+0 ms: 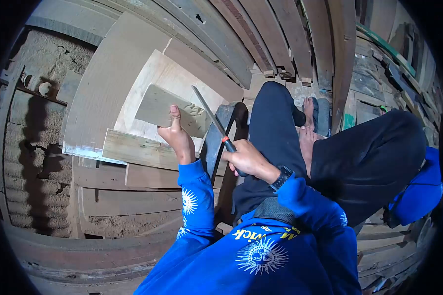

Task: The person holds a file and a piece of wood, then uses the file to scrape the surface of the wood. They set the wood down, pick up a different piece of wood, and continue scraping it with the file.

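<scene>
two hands were seen at work: a grey board (170,110) was gripped upright over stacked planks (133,147) by the left hand (176,137), while a file (214,122) was clenched by the right hand (246,160), its blade tilted beside the board.

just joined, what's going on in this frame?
A person in a blue long-sleeved top sits among stacked wooden planks. The left hand holds a small flat wooden piece upright by its lower edge. The right hand grips the orange-and-black handle of a hand saw, whose blade slants up toward the piece's right side. Whether the blade touches the wood is unclear. A dark upright block stands between the hands.
</scene>
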Tool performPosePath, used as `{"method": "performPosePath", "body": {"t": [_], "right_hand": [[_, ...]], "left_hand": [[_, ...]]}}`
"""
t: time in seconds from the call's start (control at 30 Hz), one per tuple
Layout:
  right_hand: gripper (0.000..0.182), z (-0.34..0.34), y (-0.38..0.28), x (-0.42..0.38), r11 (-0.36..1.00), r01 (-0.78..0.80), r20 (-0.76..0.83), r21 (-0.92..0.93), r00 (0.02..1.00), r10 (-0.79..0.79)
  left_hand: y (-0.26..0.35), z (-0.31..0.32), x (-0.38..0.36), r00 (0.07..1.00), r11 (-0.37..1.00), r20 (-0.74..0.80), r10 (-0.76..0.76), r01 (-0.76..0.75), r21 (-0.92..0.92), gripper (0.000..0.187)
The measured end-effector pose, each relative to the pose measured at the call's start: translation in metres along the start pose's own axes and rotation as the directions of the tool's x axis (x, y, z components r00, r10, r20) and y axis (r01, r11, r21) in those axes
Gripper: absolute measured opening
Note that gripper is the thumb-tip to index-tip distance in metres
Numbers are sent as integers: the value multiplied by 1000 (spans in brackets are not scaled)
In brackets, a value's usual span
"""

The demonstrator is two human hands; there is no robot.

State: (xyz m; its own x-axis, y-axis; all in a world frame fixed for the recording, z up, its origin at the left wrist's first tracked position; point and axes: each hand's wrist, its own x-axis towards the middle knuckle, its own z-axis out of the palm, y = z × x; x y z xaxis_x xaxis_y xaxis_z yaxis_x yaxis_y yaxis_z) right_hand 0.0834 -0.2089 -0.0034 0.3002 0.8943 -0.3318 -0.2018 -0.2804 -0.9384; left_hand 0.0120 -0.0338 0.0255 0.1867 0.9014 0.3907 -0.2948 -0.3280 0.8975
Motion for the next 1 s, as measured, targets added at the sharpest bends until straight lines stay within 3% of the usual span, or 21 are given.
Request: {"method": "performPosePath", "body": {"t": [0.1, 0.27, 0.33, 0.53, 0.73, 0.83, 1.0], "right_hand": [[30, 1, 4, -9, 996, 5, 1, -87, 1000, -5], [32, 3, 8, 12, 996, 11, -1, -83, 1000, -11], [32, 5, 7, 17, 999, 11, -28, -47, 1000, -13], [30, 2, 1, -9, 986, -16, -10, -166, 1000, 15], [35, 7, -5, 10, 994, 21, -60, -110, 998, -28], [34, 2, -7, 0, 993, -6, -44, -120, 999, 1], [32, 4, -9, -15, 991, -42, -30, -127, 999, 39]], "left_hand": [[0, -2, 2, 995, 990, -61, -84, 77, -121, 38], [-1, -9, 4, 998, 991, 23, -67, 69, -116, 35], [7, -1, 0, 998, 996, 7, -67, 68, -55, 34], [-3, -7, 6, 990, 980, -84, -110, 94, -173, 39], [0, -8, 4, 991, 981, 5, -132, 131, -141, 34], [-5, -4, 6, 998, 986, -37, -47, 40, -165, 37], [-6, -13, 8, 989, 976, -66, -131, 117, -183, 37]]}}
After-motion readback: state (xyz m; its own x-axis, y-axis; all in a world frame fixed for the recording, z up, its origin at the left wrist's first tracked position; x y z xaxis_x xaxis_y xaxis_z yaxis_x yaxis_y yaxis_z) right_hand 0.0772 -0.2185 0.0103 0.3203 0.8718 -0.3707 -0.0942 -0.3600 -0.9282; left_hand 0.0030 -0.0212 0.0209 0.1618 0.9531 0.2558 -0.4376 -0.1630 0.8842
